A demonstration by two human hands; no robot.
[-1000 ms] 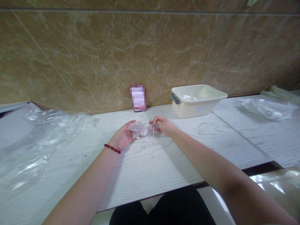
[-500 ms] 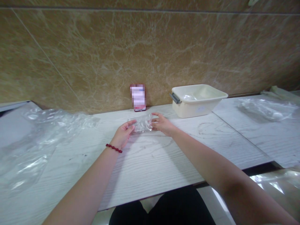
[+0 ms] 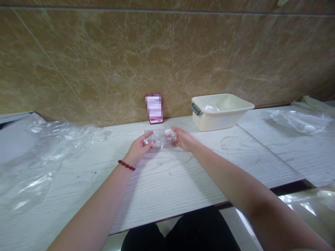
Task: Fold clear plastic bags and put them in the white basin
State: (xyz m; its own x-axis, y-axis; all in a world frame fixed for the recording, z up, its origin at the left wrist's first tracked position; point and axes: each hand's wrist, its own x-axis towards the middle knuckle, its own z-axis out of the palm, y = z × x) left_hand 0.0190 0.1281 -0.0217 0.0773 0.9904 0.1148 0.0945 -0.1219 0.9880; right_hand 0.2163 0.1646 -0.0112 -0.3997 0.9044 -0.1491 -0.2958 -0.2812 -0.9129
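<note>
A small clear plastic bag [image 3: 162,138], crinkled and shiny, is held just above the white wood-grain table between both hands. My left hand [image 3: 139,147], with a red bead bracelet [image 3: 126,165] on the wrist, pinches the bag's left end between thumb and fingers. On the other side, my right hand [image 3: 183,138] grips the right end, some of its fingers showing through the plastic. Whether anything lies inside the bag I cannot make out. Behind the bag, a phone [image 3: 155,108] in a red case leans upright on the wall, its screen blurred.
A cream plastic bin [image 3: 222,113] with a grey latch stands at the back right, clear plastic inside it. Clear plastic bags [image 3: 42,153] spread over the table's left. More clear plastic [image 3: 298,122] lies far right. The brown marbled wall [image 3: 167,59] closes off the back.
My right hand has closed onto the bag's right end, its fingers now behind or inside the plastic. The bag looks stretched wider to the right. My left hand has barely moved.
</note>
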